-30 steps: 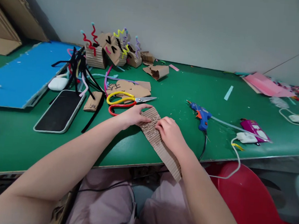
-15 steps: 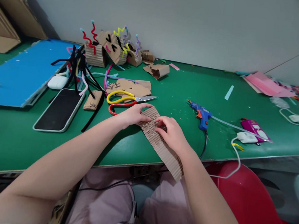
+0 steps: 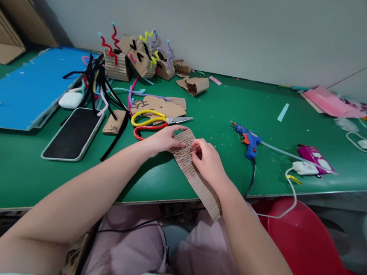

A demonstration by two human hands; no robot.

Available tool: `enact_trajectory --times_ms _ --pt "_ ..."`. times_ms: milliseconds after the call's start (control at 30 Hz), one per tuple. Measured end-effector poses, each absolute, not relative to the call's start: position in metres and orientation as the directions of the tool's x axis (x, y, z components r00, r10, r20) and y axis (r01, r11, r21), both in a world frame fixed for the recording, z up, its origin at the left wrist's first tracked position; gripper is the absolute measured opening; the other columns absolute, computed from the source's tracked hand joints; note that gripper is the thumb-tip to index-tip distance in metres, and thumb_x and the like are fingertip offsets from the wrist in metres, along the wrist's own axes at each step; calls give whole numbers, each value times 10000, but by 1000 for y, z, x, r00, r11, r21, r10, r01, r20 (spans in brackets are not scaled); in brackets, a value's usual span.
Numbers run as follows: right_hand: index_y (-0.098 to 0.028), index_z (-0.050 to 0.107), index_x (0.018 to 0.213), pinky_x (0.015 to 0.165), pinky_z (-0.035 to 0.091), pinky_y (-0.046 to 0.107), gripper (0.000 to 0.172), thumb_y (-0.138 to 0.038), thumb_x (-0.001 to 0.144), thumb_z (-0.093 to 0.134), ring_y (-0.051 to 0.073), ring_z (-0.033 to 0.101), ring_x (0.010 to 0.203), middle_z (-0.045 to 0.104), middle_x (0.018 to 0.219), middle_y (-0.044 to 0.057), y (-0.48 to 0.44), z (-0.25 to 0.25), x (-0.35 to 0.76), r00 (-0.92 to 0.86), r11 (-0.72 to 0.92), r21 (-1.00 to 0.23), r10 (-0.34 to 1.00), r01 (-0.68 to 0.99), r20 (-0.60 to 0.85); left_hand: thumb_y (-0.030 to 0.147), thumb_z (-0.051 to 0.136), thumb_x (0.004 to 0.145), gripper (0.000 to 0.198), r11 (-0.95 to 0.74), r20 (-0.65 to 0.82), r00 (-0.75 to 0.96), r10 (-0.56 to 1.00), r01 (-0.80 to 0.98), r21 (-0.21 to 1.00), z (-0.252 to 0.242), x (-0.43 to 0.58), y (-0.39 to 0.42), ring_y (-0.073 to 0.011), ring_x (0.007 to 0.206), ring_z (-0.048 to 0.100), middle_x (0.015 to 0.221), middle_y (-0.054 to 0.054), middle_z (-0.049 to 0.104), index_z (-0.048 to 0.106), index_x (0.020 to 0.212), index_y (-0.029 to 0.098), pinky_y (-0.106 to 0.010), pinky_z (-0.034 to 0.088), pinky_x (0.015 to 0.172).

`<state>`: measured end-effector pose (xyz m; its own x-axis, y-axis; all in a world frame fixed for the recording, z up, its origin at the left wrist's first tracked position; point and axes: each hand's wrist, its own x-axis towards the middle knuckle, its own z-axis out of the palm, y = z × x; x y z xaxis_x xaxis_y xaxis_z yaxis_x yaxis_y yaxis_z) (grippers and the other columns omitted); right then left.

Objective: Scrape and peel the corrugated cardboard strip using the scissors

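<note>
A long strip of corrugated cardboard [image 3: 197,179] lies slantwise over the table's front edge, its ridges bare and its far half rough with torn paper. My left hand [image 3: 167,139] grips the strip's far left edge, thumb on top. My right hand [image 3: 207,159] is closed in a pinch at the strip's right side, thumb and forefinger against the torn patch; any scrap between those fingertips is too small to see. Just beyond my left hand rest scissors [image 3: 154,120] with one yellow and one red handle, blades apart.
A blue glue gun [image 3: 248,141] with its cord lies to the right. A phone [image 3: 72,135], black pipe cleaners [image 3: 95,80] and a blue board [image 3: 30,90] are at left. Cardboard figures [image 3: 134,58] stand behind; pink sheets [image 3: 334,102] lie far right. A red stool [image 3: 299,242] stands below.
My right hand has shifted slightly, its thumb and forefinger drawn closer together over the torn patch. My left hand keeps its hold on the cardboard. The view has moved a little.
</note>
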<state>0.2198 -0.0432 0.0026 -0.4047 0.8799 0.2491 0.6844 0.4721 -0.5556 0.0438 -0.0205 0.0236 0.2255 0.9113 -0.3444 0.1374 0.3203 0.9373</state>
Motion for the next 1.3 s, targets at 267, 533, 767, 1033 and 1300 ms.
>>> enact_trajectory --times_ms 267,533,767,1033,1300 --pt "-242 608 1004 858 433 355 184 -268 824 575 194 559 937 629 988 47 -46 15 228 -459 593 -543 805 595 377 208 644 759 517 338 -321 207 924 -49 940 20 42 -20 -96 683 589 871 -19 604 464 1244 217 -218 499 571" --pt "-250 677 912 785 468 319 144 -247 844 551 163 594 863 634 897 28 -47 16 232 -490 639 -549 768 538 413 203 626 780 534 317 -304 238 922 -19 948 24 44 -22 -77 511 535 717 16 559 434 1278 227 -189 458 411" --pt "-207 618 804 798 438 336 136 -230 867 499 188 562 852 625 853 54 -45 16 228 -521 662 -497 749 561 410 200 648 762 504 350 -328 259 909 -44 936 25 44 -23 -80 556 556 761 4 577 472 1235 204 -195 487 446" --pt "-203 594 844 759 444 329 128 -205 882 471 178 555 813 615 818 44 -43 15 231 -448 628 -523 778 576 440 231 666 750 528 325 -309 278 910 -12 946 22 42 -21 -88 537 573 740 -5 593 480 1243 196 -200 492 441" --pt "-225 664 908 766 484 317 125 -198 825 574 168 578 853 618 861 39 -43 13 236 -489 677 -521 736 520 468 241 667 744 531 322 -305 292 907 -13 947 22 40 -20 -90 540 570 790 -16 589 476 1237 198 -199 485 424"
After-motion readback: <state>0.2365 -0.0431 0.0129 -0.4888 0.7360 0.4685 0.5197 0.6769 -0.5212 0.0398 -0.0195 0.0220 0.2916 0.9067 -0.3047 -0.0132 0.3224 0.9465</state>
